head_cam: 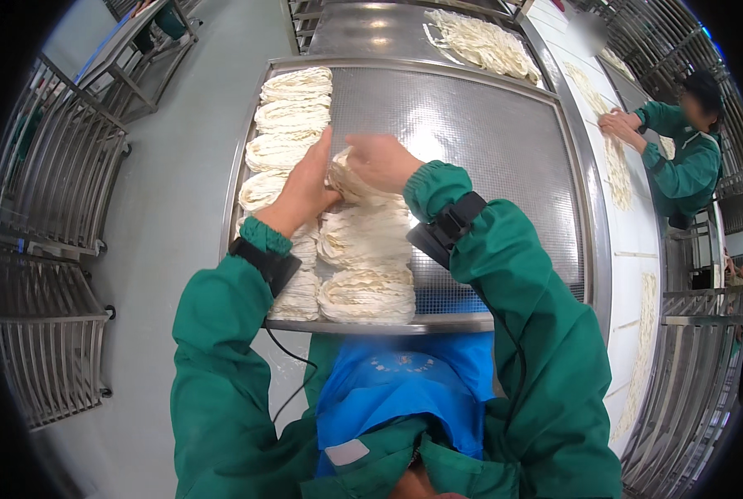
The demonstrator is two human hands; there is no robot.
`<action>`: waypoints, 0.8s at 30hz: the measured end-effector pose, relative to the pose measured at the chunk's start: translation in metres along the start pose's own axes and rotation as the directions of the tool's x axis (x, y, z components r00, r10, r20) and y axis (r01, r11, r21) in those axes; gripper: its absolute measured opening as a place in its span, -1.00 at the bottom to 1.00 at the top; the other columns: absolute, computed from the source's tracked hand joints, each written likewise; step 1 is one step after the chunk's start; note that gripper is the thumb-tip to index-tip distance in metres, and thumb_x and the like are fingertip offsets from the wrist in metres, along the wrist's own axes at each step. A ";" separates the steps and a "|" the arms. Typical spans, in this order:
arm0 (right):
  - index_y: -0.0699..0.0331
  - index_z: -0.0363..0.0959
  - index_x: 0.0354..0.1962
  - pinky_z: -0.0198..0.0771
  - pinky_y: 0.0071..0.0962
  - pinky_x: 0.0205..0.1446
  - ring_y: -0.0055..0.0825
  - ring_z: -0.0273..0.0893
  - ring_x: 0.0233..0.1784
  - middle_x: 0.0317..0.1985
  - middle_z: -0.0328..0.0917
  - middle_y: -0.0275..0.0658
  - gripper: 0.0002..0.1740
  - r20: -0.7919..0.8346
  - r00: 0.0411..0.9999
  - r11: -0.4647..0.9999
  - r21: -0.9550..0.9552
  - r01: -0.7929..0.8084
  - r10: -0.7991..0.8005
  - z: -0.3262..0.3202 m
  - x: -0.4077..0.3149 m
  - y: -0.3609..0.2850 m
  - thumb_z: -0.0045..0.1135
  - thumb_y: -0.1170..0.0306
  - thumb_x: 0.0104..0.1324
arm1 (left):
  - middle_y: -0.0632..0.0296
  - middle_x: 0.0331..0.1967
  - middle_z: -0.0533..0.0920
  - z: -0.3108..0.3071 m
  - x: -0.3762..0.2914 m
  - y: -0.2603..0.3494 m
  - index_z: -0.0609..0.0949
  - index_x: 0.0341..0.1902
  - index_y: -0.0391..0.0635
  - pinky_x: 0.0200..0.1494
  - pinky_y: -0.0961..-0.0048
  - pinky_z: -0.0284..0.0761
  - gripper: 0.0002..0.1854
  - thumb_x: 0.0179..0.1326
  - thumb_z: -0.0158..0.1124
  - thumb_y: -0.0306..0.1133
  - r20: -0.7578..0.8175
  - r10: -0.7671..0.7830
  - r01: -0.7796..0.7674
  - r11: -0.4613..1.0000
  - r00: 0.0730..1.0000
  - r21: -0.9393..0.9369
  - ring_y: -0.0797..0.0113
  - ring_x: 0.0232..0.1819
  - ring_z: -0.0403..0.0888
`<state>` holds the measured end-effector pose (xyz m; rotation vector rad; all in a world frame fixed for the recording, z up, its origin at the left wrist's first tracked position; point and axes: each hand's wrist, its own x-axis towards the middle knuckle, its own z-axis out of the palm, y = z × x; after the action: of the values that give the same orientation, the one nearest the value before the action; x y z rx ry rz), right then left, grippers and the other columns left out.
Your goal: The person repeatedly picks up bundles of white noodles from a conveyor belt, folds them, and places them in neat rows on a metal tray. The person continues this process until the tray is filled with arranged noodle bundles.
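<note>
In the head view a metal mesh tray [490, 174] lies before me. Folded noodle bundles [296, 84] fill a column along its left side, and a second column [366, 296] runs beside it nearer to me. My left hand [309, 187] is over the left column, its fingers pointing away from me and its thumb at the edge of a noodle bundle [353, 181] at the far end of the second column. My right hand [381, 161], somewhat blurred, is on top of that same bundle, fingers bent at its upper side. The bundle's far end is partly hidden by the hands.
Beyond the tray a loose noodle pile [484, 47] lies on a metal surface. A white conveyor belt [633, 249] with noodle strips runs along the right, where a co-worker in green [683, 153] handles noodles. Metal racks [53, 187] stand at left, more at right.
</note>
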<state>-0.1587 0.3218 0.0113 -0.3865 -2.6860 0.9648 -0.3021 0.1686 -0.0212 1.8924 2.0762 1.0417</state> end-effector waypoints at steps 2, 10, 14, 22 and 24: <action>0.33 0.58 -0.06 0.51 -0.04 0.07 0.16 0.56 -0.03 -0.16 0.63 0.08 -0.72 -0.207 0.978 0.995 -0.097 0.001 -0.021 -0.001 0.000 0.014 0.05 0.32 0.43 | 0.03 0.31 0.55 -0.004 -0.006 0.008 0.35 0.56 -0.10 0.39 0.21 0.48 -0.04 -0.01 0.49 -0.64 -0.016 0.179 -0.175 0.973 0.984 0.151 -0.02 0.43 0.44; 0.30 0.55 -0.41 0.48 -0.07 0.02 -0.04 0.50 -0.12 -0.32 0.54 -0.05 -0.75 -0.228 0.923 0.864 -0.473 0.173 -0.309 0.048 -0.035 0.092 0.06 0.37 0.44 | 0.05 0.16 0.63 -0.004 -0.031 -0.001 0.63 0.03 -0.18 0.25 0.24 0.57 -0.66 0.19 0.15 -0.66 0.141 0.196 -0.222 0.955 0.970 0.195 -0.01 0.26 0.57; 0.38 0.59 -0.36 0.48 -0.05 0.08 0.03 0.52 -0.10 -0.24 0.55 0.05 -0.74 -0.288 0.958 0.990 -0.137 -0.029 -0.012 0.059 -0.039 0.091 0.09 0.35 0.43 | -0.16 0.20 0.61 -0.007 -0.039 0.009 0.60 0.24 -0.26 0.31 0.22 0.51 -0.51 0.21 0.11 -0.73 0.162 0.132 -0.140 0.989 0.978 0.038 -0.11 0.30 0.56; 0.33 0.53 0.15 0.40 -0.07 0.38 0.09 0.42 0.32 0.25 0.48 0.08 -0.58 -0.471 0.882 0.997 -0.071 -0.035 -0.002 -0.090 -0.285 0.083 0.19 0.26 0.46 | -0.09 -0.01 0.60 0.038 0.032 0.023 0.59 0.13 -0.23 0.24 0.01 0.37 -0.75 0.53 0.03 -0.42 0.035 0.268 -0.268 0.933 0.963 0.241 -0.12 0.10 0.50; 0.29 0.52 0.23 0.37 -0.09 0.46 0.03 0.43 0.36 0.27 0.49 0.04 -0.49 -0.599 0.791 0.969 -0.101 -0.227 0.123 -0.136 -0.433 0.092 0.31 0.32 0.37 | -0.13 0.02 0.58 0.071 0.050 0.001 0.55 0.15 -0.27 0.25 -0.01 0.34 -0.69 0.60 -0.03 -0.31 0.134 0.243 -0.275 0.901 0.961 0.336 -0.14 0.13 0.48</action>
<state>0.3036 0.3247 -0.0131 -0.8347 -2.1756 0.5306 -0.2734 0.2425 -0.0570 2.3927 2.1133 0.6394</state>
